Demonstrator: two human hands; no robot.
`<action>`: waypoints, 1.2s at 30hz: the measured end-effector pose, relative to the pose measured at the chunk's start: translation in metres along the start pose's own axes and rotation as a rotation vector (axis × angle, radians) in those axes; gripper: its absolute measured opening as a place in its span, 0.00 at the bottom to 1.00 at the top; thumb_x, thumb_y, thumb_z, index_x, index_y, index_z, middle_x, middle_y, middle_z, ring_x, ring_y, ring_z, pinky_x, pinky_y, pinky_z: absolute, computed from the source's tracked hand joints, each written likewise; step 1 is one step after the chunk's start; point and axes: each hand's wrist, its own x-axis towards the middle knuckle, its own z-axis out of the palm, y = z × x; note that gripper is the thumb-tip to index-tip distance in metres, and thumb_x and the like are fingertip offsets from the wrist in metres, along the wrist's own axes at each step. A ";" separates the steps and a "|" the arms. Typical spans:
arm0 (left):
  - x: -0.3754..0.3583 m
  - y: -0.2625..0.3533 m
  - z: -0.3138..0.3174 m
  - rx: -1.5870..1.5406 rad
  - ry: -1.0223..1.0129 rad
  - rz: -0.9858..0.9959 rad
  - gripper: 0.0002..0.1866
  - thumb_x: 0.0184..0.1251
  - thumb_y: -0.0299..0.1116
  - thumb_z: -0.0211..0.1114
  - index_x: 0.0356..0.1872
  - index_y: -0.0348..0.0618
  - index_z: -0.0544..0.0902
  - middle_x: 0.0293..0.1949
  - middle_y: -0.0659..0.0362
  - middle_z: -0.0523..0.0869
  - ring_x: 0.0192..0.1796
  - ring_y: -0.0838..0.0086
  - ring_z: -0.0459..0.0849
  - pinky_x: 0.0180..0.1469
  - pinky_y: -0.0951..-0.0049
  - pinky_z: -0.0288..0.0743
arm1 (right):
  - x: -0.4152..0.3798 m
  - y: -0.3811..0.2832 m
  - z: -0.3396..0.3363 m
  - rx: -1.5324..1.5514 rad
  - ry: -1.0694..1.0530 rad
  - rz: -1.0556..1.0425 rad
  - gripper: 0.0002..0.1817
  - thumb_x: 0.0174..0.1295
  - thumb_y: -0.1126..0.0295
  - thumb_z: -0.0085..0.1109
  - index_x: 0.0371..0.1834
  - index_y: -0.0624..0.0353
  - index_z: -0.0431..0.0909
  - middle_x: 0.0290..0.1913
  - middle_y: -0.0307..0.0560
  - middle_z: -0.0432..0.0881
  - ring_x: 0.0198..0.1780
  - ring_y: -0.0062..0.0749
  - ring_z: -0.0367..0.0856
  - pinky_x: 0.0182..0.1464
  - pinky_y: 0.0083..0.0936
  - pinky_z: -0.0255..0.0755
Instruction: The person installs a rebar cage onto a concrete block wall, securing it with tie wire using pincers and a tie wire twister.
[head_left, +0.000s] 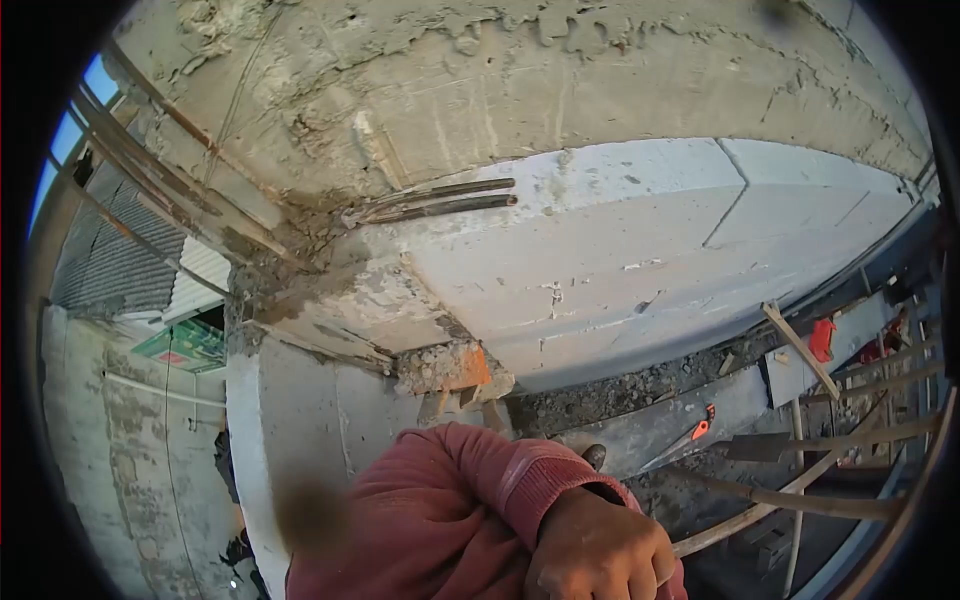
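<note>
My left hand (pixel 600 550), in a pink-red sleeve (pixel 500 470), is at the bottom of the head view, in front of my body. Its back faces the camera and the fingers curl into a fist; the lower edge of the view cuts them off. Anything inside the fist is hidden. My right hand is out of view. A hand saw (pixel 698 430) with an orange and black handle lies beyond the fist, on a grey board (pixel 640 415). Nearer my forearm is a broken block (pixel 455 368) with an orange patch.
Ahead stands a white block wall (pixel 590 270) against a rough concrete beam (pixel 600 95). Two metal pipes (pixel 450 200) stick out over its top. Wooden poles (pixel 770 500) cross at right, near a red object (pixel 821 340). Rubble (pixel 610 385) lies along the wall's foot.
</note>
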 end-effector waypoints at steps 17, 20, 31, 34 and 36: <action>-0.020 0.088 -0.032 0.569 0.098 -0.305 0.13 0.58 0.43 0.64 0.22 0.46 0.75 0.21 0.63 0.76 0.23 0.76 0.73 0.32 0.71 0.75 | -0.056 -0.166 0.140 -0.905 0.001 -0.746 0.21 0.55 0.56 0.59 0.48 0.57 0.78 0.39 0.51 0.83 0.41 0.40 0.82 0.46 0.30 0.74; -0.014 0.067 -0.026 0.707 0.269 -0.328 0.12 0.59 0.37 0.64 0.22 0.48 0.70 0.18 0.66 0.69 0.21 0.79 0.66 0.28 0.74 0.70 | -0.082 -0.138 0.128 -0.918 0.012 -0.813 0.19 0.55 0.58 0.60 0.47 0.56 0.78 0.38 0.52 0.83 0.41 0.42 0.82 0.46 0.30 0.73; -0.112 -0.052 -0.007 -0.366 -0.339 -1.257 0.28 0.59 0.49 0.63 0.56 0.41 0.75 0.52 0.52 0.79 0.54 0.63 0.77 0.56 0.68 0.70 | -0.296 -0.104 -0.006 -0.107 0.810 -1.171 0.17 0.53 0.76 0.60 0.47 0.64 0.74 0.39 0.47 0.78 0.34 0.29 0.78 0.40 0.23 0.73; -0.220 -0.046 0.062 -0.808 -0.481 -1.644 0.30 0.61 0.52 0.61 0.58 0.40 0.73 0.57 0.52 0.76 0.57 0.64 0.75 0.58 0.67 0.68 | -0.377 -0.106 -0.033 -0.252 1.306 -1.277 0.19 0.50 0.77 0.60 0.47 0.63 0.74 0.43 0.51 0.77 0.42 0.38 0.77 0.46 0.27 0.71; -0.250 -0.045 0.096 -0.919 -0.528 -1.789 0.30 0.61 0.52 0.61 0.58 0.40 0.73 0.56 0.52 0.76 0.57 0.64 0.75 0.58 0.67 0.68 | -0.421 -0.100 -0.050 -0.346 1.755 -1.107 0.19 0.52 0.71 0.62 0.49 0.61 0.74 0.46 0.52 0.77 0.50 0.45 0.75 0.52 0.33 0.69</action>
